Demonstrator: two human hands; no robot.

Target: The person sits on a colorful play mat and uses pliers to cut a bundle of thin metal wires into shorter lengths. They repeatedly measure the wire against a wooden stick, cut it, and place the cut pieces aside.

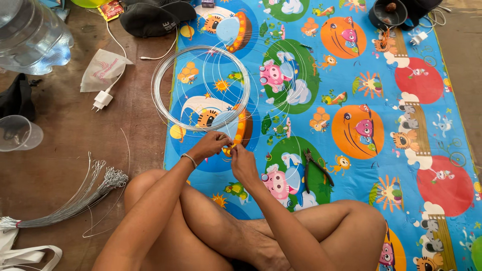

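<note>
Head view: both hands [228, 150] pinch thin silvery wire coil [201, 88], loosely looped.

Just beyond my hands lies a shiny coil of thin silver metal wire [201, 88] on a glossy, smooth, cartoon-printed blue plastic mat [351, 65]. Right of them, black-handled metal pliers [315, 168]; left, matt brown floor [60, 150] and clear plastic cup [17, 133].

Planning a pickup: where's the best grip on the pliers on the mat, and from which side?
Probably grip the pliers across both dark handles, from above. They lie flat on the mat, jaws toward the top of the view, handles splayed toward the knee, nothing crowding them.
</note>
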